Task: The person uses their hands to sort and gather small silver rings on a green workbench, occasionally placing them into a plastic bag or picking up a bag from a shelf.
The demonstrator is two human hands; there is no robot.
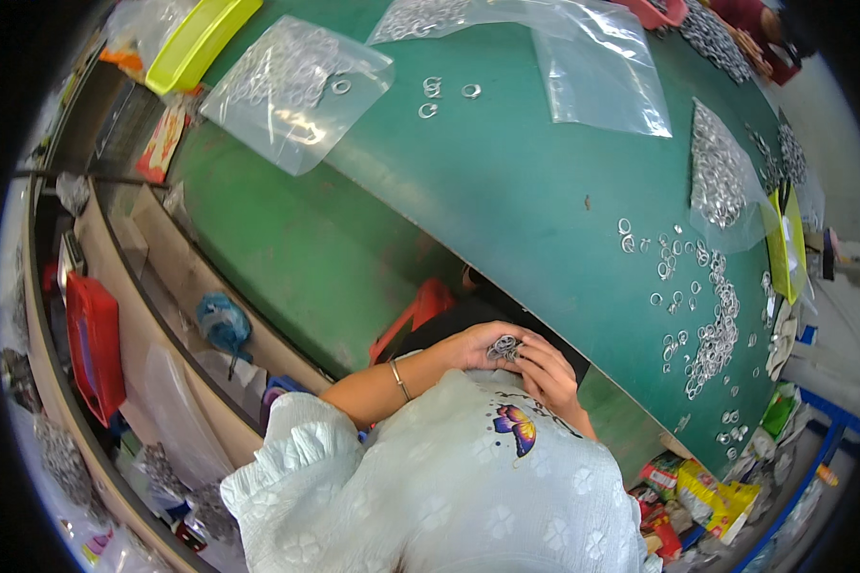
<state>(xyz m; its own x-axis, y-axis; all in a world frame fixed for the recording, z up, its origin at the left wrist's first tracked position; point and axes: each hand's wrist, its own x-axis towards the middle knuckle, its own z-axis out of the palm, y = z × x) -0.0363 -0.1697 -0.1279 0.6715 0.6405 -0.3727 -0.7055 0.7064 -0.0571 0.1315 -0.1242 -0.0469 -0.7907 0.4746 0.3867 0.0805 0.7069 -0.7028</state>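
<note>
Close in front of my body, off the table's near edge, my two hands meet around a small bunch of silver metal rings (504, 350). My left hand (478, 342) curls around the bunch, with a bracelet on that wrist. The bent fingers of my right hand (550, 372) press against the same bunch from the other side. Its fingertips are partly hidden, so how many rings they grip cannot be made out. Many loose metal rings (715, 334) lie scattered and heaped on the green table (506, 181) to the right.
Clear plastic bags of rings (291, 86) (721, 177) lie on the table, with a flat clear bag (602, 76) at the back. Yellow-green trays (196, 43) (786, 244) stand at both sides. Left are wooden shelves (134, 277) with a red basket (94, 349). Another person's hand (750, 53) shows far right.
</note>
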